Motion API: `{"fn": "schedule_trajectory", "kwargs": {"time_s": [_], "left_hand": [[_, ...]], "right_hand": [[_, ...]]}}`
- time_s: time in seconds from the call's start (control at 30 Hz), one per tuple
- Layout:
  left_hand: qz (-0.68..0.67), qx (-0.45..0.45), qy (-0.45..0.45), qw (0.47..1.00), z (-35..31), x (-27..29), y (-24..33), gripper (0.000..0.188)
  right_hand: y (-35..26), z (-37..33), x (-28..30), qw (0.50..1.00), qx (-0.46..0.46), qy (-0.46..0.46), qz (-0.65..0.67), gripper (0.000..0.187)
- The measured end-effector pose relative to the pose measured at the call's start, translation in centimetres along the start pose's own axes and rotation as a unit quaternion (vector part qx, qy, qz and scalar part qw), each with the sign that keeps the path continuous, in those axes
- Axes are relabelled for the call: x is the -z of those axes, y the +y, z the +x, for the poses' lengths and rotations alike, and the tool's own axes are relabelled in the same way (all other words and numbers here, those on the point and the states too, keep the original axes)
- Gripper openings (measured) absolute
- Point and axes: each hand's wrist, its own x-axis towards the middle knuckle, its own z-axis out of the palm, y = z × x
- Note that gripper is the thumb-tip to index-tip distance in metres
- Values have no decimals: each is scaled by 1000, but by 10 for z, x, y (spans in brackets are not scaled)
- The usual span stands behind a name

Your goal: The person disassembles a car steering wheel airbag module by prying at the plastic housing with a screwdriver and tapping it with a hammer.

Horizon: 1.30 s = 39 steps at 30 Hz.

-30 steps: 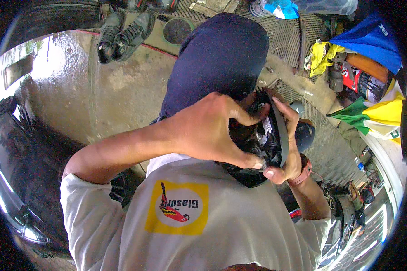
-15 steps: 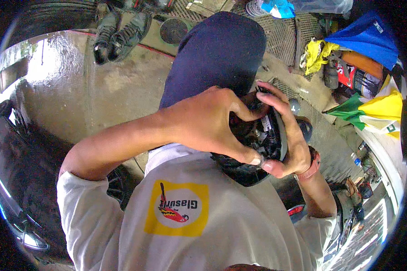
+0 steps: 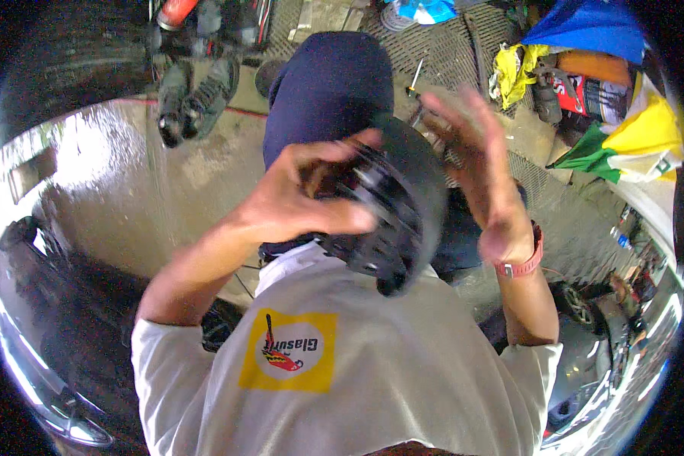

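A black car side mirror housing (image 3: 414,190), rounded and smooth on its right side, is held in front of my white shirt. My left hand (image 3: 296,190) grips it from the left, with fingers and thumb wrapped over its open side, where dark inner parts show blurred. To the right, my right hand (image 3: 482,167) is raised apart from the housing. Its fingers are stretched out and spread, smeared by motion, and nothing shows in them. A red band sits on that wrist.
A screwdriver (image 3: 416,78) lies on the floor mat beyond my knee (image 3: 330,83). Shoes (image 3: 201,102) stand at the far left. A yellow cloth (image 3: 517,72), a blue cloth (image 3: 585,30) and a coloured flag-like cloth (image 3: 642,133) lie at right. Dark car bodywork (image 3: 61,334) is at left.
My right hand has let go of the mirror housing and moved up and away, its fingers spreading. My left hand has turned the housing and shifted it slightly left.
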Motion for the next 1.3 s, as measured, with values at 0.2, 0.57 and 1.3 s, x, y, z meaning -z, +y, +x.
{"fn": "schedule_trajectory", "kwargs": {"time_s": [0.2, 0.57, 1.3], "left_hand": [[-411, -165, 111, 890, 9, 9, -26, 96], [-269, -230, 113, 928, 42, -15, -35, 104], [-110, -194, 116, 968, 26, -6, -44, 85]], "right_hand": [[15, -2, -7, 956, 141, 213, -143, 105], [23, -13, -34, 861, 232, 200, -405, 52], [40, -22, -3, 897, 296, 153, -291, 49]]}}
